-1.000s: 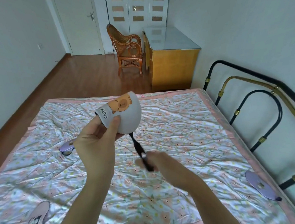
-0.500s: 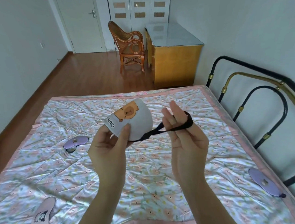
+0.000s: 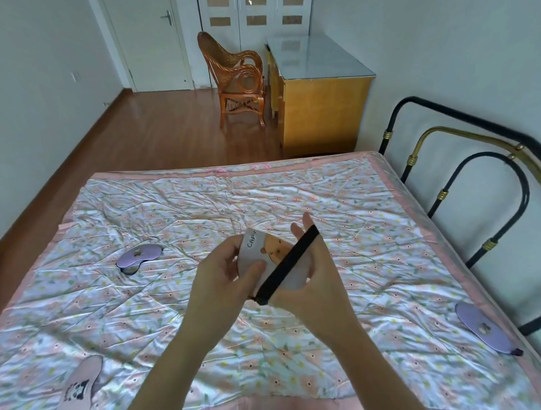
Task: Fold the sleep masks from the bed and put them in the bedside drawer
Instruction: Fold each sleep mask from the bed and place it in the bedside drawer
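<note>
A folded white sleep mask (image 3: 257, 254) with an orange cartoon animal and grey lettering is held above the middle of the bed. My left hand (image 3: 225, 280) pinches its left side, thumb on the front. My right hand (image 3: 305, 278) is behind and right of the mask, with the black elastic strap (image 3: 287, 264) stretched diagonally over its fingers and across the mask. A purple mask (image 3: 140, 256) lies at mid left on the quilt, a pink panda mask (image 3: 77, 390) at near left, another purple mask (image 3: 482, 327) at the right edge.
The floral quilt (image 3: 345, 211) covers the bed. A black and gold metal headboard (image 3: 476, 180) runs along the right. Beyond the bed's far edge stand a yellow wooden cabinet (image 3: 316, 106) with a glass top and a wicker chair (image 3: 235, 80).
My right hand has drawn the strap from the right side back over the front of the mask. Both hands and the mask have dropped lower over the bed.
</note>
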